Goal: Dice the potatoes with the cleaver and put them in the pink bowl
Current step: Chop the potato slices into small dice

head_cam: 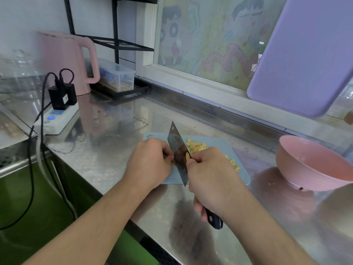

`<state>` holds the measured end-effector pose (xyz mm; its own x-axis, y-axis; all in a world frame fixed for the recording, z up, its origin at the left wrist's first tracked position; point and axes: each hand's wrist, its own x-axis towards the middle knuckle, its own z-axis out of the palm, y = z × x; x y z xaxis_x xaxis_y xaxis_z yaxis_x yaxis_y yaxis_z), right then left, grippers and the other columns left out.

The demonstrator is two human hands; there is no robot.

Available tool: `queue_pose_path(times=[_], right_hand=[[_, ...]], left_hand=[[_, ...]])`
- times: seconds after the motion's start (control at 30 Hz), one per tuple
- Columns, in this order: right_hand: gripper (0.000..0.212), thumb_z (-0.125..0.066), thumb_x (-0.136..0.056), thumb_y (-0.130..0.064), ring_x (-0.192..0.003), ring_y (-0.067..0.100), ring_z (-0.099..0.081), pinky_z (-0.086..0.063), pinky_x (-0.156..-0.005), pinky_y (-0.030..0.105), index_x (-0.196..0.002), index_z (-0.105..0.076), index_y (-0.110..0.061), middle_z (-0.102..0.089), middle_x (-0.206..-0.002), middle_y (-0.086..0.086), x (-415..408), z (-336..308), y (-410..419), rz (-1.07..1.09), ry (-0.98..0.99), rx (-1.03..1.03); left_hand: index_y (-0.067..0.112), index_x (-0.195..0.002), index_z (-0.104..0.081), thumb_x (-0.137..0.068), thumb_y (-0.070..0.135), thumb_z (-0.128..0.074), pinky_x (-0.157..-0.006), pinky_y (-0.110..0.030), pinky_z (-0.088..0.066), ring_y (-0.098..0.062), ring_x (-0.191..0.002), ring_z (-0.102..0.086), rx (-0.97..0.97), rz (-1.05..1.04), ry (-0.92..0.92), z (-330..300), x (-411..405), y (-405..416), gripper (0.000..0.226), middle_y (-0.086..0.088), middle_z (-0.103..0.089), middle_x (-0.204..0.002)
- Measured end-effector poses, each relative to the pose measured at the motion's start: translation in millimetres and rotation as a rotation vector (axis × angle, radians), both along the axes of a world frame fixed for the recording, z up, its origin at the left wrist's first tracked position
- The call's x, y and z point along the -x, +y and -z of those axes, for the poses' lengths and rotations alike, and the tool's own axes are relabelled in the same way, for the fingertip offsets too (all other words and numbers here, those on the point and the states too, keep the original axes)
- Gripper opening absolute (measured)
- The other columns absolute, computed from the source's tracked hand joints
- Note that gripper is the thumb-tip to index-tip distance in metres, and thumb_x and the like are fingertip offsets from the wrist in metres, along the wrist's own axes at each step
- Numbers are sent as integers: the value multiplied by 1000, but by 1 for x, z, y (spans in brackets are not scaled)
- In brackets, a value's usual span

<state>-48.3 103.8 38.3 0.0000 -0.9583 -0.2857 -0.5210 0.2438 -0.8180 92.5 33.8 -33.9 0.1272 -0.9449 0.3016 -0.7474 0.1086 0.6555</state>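
Right hand [211, 176], centre frame: gripping cleaver [178, 152] by handle, blade upright on blue cutting board [219, 144]. Left hand [150, 161]: fingers curled, pinching potato remnant at blade, mostly hidden. Diced potato [197, 147] piled right of blade. Pink bowl [313, 165] at right edge, apart from board.

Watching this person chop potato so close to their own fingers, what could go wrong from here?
The left hand pinches the last potato piece right against the cleaver blade, so a slip could nick the fingertips. The diced potato is piled near the board's right edge, and bits could spill onto the counter. The pink bowl stands apart from the board, so carrying dice over may drop some.
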Motion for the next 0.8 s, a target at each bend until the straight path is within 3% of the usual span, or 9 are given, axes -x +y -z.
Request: queue_pose_path(times=[0.13, 0.23, 0.4, 0.63, 0.8], right_hand=[[21, -39, -106, -22, -23, 21, -46, -43, -36, 20, -93, -49, -10, -52, -41, 11, 1, 1, -3, -70, 144, 90], [17, -38, -107, -19, -20, 21, -43, -38, -36, 17, -97, -47, -10, -53, -43, 16, 2, -1, -2, -55, 100, 50], [16, -39, -102, -18, -26, 25, -48, -44, -39, 28, -100, -52, -9, -60, -56, 21, 4, 4, -7, -51, 80, 93], [26, -42, -104, -17, -23, 22, -45, -36, -34, 20, -81, -53, -7, -55, -50, 20, 5, 8, -9, -59, 8, 156], [22, -46, -103, -16, -31, 27, -51, -45, -38, 29, -96, -55, 2, -57, -59, 15, 5, 13, -10, -76, -150, 117]], left_hand=[[28, -82, -80, -90, 16, -74, -70, -27, -53, -6, -75, -60, 14, 1, -9, 1, 0, 0, 16, 17, -65, -75], [29, -83, -80, -91, 17, -74, -71, -27, -53, -6, -76, -59, 18, 6, -19, 1, 0, -1, 16, 17, -65, -77], [30, -83, -80, -90, 18, -73, -70, -26, -52, -3, -71, -56, 13, 1, -19, 0, -1, -1, 15, 22, -60, -70], [31, -81, -79, -89, 21, -73, -70, -30, -57, -3, -75, -60, -2, -13, -4, 0, 0, -1, 15, 20, -64, -72], [34, -79, -76, -87, 24, -71, -72, -35, -60, -5, -79, -63, -18, -19, 17, 1, -2, -3, 14, 19, -68, -77]])
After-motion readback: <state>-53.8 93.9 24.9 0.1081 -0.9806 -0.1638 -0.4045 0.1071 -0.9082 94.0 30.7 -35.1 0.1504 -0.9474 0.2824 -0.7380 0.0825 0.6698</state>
